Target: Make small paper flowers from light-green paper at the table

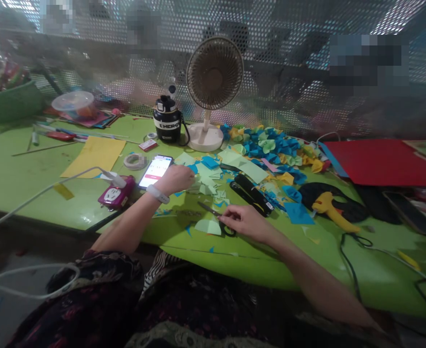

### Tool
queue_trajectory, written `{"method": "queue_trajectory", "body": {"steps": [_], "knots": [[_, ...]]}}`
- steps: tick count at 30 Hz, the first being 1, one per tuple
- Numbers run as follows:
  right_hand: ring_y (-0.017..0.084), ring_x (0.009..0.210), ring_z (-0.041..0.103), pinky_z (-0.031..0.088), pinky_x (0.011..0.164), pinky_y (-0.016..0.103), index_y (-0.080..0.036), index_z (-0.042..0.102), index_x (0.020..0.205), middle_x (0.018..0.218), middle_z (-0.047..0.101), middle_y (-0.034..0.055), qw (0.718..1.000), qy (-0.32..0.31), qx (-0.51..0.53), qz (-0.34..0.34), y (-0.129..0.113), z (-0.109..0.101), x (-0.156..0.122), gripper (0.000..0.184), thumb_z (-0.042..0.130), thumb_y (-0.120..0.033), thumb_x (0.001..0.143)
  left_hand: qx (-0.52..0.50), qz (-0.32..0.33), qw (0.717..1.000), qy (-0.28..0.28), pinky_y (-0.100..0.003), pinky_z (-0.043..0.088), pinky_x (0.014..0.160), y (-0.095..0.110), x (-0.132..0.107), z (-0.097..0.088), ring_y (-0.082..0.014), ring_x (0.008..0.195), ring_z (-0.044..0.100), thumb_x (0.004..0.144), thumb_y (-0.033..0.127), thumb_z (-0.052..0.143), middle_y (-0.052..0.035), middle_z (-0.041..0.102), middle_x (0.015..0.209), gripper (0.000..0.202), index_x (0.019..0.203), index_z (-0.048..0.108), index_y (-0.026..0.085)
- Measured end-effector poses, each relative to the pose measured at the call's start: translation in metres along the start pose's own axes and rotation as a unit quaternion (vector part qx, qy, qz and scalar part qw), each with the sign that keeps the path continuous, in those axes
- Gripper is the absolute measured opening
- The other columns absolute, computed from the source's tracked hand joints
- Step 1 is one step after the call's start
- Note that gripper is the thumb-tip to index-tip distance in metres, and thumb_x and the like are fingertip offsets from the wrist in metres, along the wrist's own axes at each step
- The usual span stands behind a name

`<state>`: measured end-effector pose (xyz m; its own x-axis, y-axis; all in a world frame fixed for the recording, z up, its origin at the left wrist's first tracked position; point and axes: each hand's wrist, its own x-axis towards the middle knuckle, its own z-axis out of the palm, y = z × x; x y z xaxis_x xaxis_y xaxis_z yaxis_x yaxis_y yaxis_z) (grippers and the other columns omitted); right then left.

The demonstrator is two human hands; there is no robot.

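Observation:
My right hand (242, 221) is closed on a pair of scissors (209, 209), their blades pointing left just above the table. Beside the scissors lies a light green half-round piece of paper (207, 226). My left hand (177, 179) wears a pale band at the wrist and has its fingers curled at the edge of a heap of light green paper pieces (207, 181). What its fingertips hold, if anything, is hidden. Close to that wrist a lit phone (156, 170) rests on the green table (194, 251). Right of the heap is a black stapler (251, 194).
A fan (215, 72) and a black bottle (167, 121) stand at the back. Folded blue, yellow and green papers (271, 145) are piled behind the stapler. A yellow glue gun (332, 211) and red sheets (387, 162) lie right; a purple power socket (117, 192) with cable sits left.

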<state>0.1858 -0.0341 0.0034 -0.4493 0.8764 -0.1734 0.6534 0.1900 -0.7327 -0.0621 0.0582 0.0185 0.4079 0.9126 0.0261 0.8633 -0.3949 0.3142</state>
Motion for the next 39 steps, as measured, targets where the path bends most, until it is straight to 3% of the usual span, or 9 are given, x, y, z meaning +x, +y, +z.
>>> {"method": "queue_trajectory", "body": {"steps": [3,6,9,12,15,18,25,31,39], "knots": [[0.011,0.055,0.051,0.033,0.052,0.024,-0.018,0.067,0.075,0.064,0.064,0.0001,1.0,0.011,0.0,-0.009,0.0,0.0,0.0,0.029,0.06,-0.044,0.086,0.026,-0.025,0.997,0.065,-0.032,0.044,0.072,0.007,-0.001,-0.006,-0.0247,0.082,0.065,0.088,0.029,0.048,-0.0119,0.069,0.085,0.029,0.071,0.066,0.015],[0.011,0.053,0.05,0.036,0.05,0.025,-0.018,0.068,0.079,0.063,0.063,0.0004,0.998,0.058,0.016,-0.025,0.001,0.0,-0.001,0.028,0.058,-0.042,0.088,-0.142,-0.02,0.98,0.136,-0.031,0.048,0.073,0.013,-0.003,-0.008,-0.0216,0.081,0.064,0.09,0.035,0.053,-0.0092,0.067,0.08,0.03,0.071,0.062,0.014],[0.013,0.058,0.055,0.044,0.054,0.026,-0.019,0.068,0.097,0.075,0.067,0.0028,0.977,0.194,0.027,-0.088,0.004,-0.001,-0.001,0.024,0.058,-0.039,0.09,-0.418,0.005,0.908,0.028,-0.029,0.052,0.072,0.019,-0.004,-0.005,-0.0163,0.074,0.065,0.086,0.041,0.062,-0.0049,0.066,0.073,0.031,0.073,0.059,0.013],[0.017,0.081,0.064,0.053,0.067,0.03,-0.024,0.065,0.117,0.104,0.067,0.008,0.932,0.304,-0.019,-0.197,0.007,-0.003,-0.001,0.028,0.06,-0.033,0.091,-0.558,0.018,0.823,-0.107,-0.026,0.055,0.069,0.025,-0.006,0.0,-0.0119,0.068,0.065,0.078,0.042,0.074,-0.0024,0.066,0.072,0.032,0.075,0.062,0.012],[0.023,0.11,0.061,0.055,0.085,0.038,-0.03,0.066,0.122,0.128,0.059,0.0091,0.902,0.309,-0.085,-0.291,0.01,-0.006,0.0,0.032,0.061,-0.025,0.091,-0.588,0.026,0.785,-0.193,-0.024,0.055,0.066,0.031,-0.009,0.005,-0.0091,0.063,0.063,0.075,0.037,0.079,-0.0021,0.068,0.072,0.029,0.081,0.067,0.011],[0.025,0.117,0.057,0.054,0.089,0.041,-0.035,0.071,0.113,0.136,0.057,0.0059,0.895,0.28,-0.123,-0.325,0.012,-0.008,-0.001,0.028,0.059,-0.022,0.092,-0.6,0.032,0.756,-0.26,-0.026,0.056,0.068,0.036,-0.011,0.011,-0.0102,0.065,0.066,0.074,0.033,0.08,-0.0034,0.07,0.075,0.026,0.083,0.07,0.011],[0.024,0.11,0.06,0.055,0.085,0.041,-0.032,0.075,0.098,0.127,0.064,0.0055,0.878,0.313,-0.133,-0.335,0.012,-0.008,-0.002,0.019,0.06,-0.023,0.091,-0.65,-0.015,0.738,-0.183,-0.024,0.056,0.068,0.044,-0.01,0.026,-0.0078,0.061,0.065,0.073,0.028,0.082,-0.0012,0.068,0.068,0.024,0.078,0.068,0.01],[0.025,0.109,0.064,0.053,0.094,0.044,-0.024,0.068,0.084,0.117,0.067,0.0098,0.904,0.346,-0.045,-0.246,0.005,-0.005,0.0,0.013,0.063,-0.035,0.091,-0.667,0.031,0.724,-0.177,-0.031,0.059,0.077,0.049,-0.015,0.035,-0.0144,0.078,0.071,0.076,0.032,0.079,-0.007,0.074,0.088,0.035,0.101,0.067,0.011],[0.02,0.093,0.067,0.058,0.077,0.033,-0.022,0.063,0.084,0.111,0.068,0.0093,0.927,0.328,0.068,-0.169,0.009,0.0,0.003,0.02,0.062,-0.041,0.09,-0.666,0.057,0.726,-0.162,-0.03,0.059,0.077,0.052,-0.019,0.033,-0.0145,0.083,0.07,0.076,0.034,0.08,-0.0096,0.073,0.099,0.04,0.106,0.068,0.012]]}}
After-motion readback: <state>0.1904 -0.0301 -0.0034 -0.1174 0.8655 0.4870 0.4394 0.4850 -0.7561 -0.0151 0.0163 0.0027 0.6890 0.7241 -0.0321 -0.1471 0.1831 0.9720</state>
